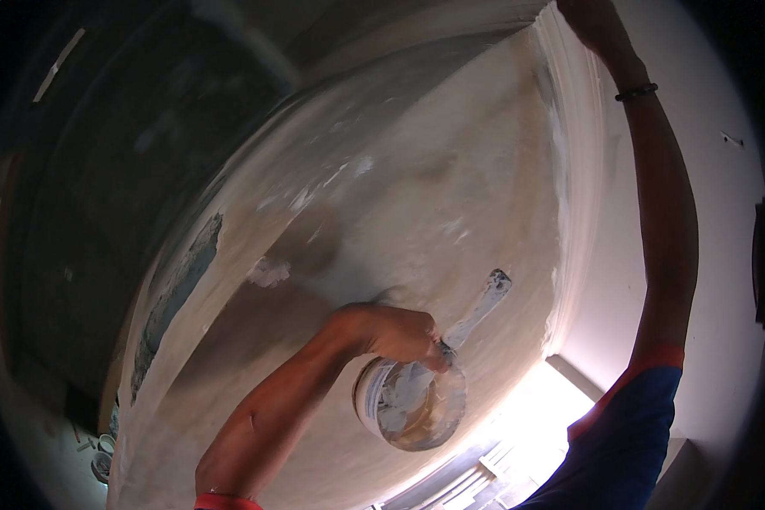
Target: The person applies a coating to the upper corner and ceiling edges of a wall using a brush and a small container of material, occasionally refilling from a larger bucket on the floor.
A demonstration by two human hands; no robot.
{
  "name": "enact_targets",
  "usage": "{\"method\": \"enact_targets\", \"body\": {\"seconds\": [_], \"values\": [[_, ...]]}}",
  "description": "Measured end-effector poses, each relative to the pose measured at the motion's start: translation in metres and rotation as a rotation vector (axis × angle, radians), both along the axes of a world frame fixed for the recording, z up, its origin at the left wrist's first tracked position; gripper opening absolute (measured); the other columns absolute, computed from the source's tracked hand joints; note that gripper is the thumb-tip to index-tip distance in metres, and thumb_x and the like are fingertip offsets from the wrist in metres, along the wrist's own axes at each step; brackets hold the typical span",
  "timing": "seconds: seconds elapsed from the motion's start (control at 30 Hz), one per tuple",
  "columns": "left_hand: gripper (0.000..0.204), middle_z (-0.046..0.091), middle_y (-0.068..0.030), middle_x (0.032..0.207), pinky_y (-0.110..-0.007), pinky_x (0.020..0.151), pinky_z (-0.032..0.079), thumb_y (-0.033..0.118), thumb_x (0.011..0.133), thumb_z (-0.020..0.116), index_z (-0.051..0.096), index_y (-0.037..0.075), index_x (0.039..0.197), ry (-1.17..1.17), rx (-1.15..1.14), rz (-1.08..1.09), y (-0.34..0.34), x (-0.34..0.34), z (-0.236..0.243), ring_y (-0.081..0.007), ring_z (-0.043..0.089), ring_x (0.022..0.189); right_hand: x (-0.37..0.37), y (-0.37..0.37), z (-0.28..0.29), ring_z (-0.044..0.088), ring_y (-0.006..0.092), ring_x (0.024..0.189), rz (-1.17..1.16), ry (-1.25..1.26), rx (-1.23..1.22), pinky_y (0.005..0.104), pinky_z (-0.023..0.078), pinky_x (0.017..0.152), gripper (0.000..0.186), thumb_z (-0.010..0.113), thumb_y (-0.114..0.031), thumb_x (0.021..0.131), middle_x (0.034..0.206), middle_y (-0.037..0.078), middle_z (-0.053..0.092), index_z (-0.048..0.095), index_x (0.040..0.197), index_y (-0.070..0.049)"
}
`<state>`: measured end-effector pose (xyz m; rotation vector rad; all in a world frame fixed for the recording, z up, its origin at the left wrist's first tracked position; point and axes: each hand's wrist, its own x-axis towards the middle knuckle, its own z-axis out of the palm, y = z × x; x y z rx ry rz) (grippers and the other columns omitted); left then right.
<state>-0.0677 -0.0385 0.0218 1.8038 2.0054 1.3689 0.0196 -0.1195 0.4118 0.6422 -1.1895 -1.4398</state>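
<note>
Round tub [365, 399], mouth toward the viewer, in front of a big beige plastered surface [459, 161], low and just right of centre in the view. Side looks partly see-through; pale and grey smears of paste inside. Held at its upper rim by the left hand [399, 336]: fingers closed firmly, thumb side over the edge. Scraper [480, 310] crusted with pale paste, slanting up and right from the tub's rim, rounded end uppermost. Lower end lost behind the hand and the smears; cannot tell whether the fingers pinch it too.

Left forearm comes in from below left of the tub, red cuff at the bottom edge. Faint shadow on the plaster up and left of the tub; small whitish dab [269, 272] in the same direction, farther out. Beyond that, a long rough grey patch [178, 293] with ragged edges.

Right of the tub, a raised arm in a blue sleeve [625, 433] with red trim; dark band [636, 93] at the wrist. Right hand [599, 34] far above and right of the tub, at the top end of a white-coated edge strip [574, 170]. Fingertips lost in the dark rim; cannot tell grip or contents.

Below right of the tub, a glaring bright opening [531, 416].
</note>
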Motion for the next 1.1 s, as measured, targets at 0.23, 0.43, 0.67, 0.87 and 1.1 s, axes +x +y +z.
{"method": "enact_targets", "body": {"seconds": [0.23, 0.43, 0.67, 0.87, 1.1], "values": [[0.055, 0.070, -0.0166, 0.095, -0.034, 0.081, 0.048, 0.042, 0.081, 0.068, 0.066, -0.005, 0.109, 0.007, 0.036, -0.034, 0.005, -0.005, -0.003, -0.0244, 0.066, 0.087, 0.002, 0.030, 0.003, 0.062, 0.0272, 0.095, 0.475, -0.215, -0.389, 0.0389, 0.050, 0.089, 0.029, 0.048, -0.018, 0.098, 0.108, 0.011, 0.070, 0.066, 0.118, -0.007], [0.055, 0.070, -0.0165, 0.097, -0.035, 0.081, 0.048, 0.042, 0.081, 0.069, 0.066, -0.005, 0.110, 0.013, 0.016, -0.040, 0.010, -0.002, 0.003, -0.0251, 0.066, 0.089, -0.033, 0.100, 0.059, 0.066, 0.0259, 0.092, 0.450, 0.104, -0.084, 0.0385, 0.054, 0.080, 0.039, 0.062, -0.019, 0.090, 0.103, 0.007, 0.067, 0.056, 0.129, -0.019], [0.055, 0.070, -0.0164, 0.095, -0.036, 0.079, 0.049, 0.043, 0.082, 0.069, 0.066, -0.005, 0.110, 0.008, 0.015, -0.046, 0.012, -0.004, 0.000, -0.0250, 0.067, 0.086, -0.054, 0.112, 0.061, 0.066, 0.0247, 0.095, 0.477, 0.043, -0.238, 0.0378, 0.054, 0.079, 0.040, 0.061, -0.021, 0.089, 0.106, 0.007, 0.067, 0.058, 0.129, -0.023], [0.054, 0.069, -0.0165, 0.091, -0.035, 0.076, 0.049, 0.041, 0.083, 0.068, 0.066, -0.006, 0.109, 0.021, 0.003, -0.048, 0.007, 0.000, 0.004, -0.0249, 0.067, 0.084, -0.065, 0.111, 0.061, 0.066, 0.0260, 0.096, 0.535, 0.026, -0.243, 0.0387, 0.053, 0.083, 0.038, 0.061, -0.025, 0.089, 0.107, 0.008, 0.067, 0.061, 0.127, -0.023], [0.054, 0.069, -0.0173, 0.091, -0.036, 0.078, 0.049, 0.042, 0.084, 0.066, 0.066, -0.006, 0.108, 0.000, 0.049, -0.091, 0.011, -0.004, -0.002, -0.0255, 0.067, 0.083, -0.071, 0.136, 0.065, 0.065, 0.0270, 0.091, 0.566, 0.094, -0.187, 0.0383, 0.051, 0.087, 0.033, 0.059, -0.027, 0.092, 0.099, 0.011, 0.065, 0.063, 0.124, -0.018]]}}
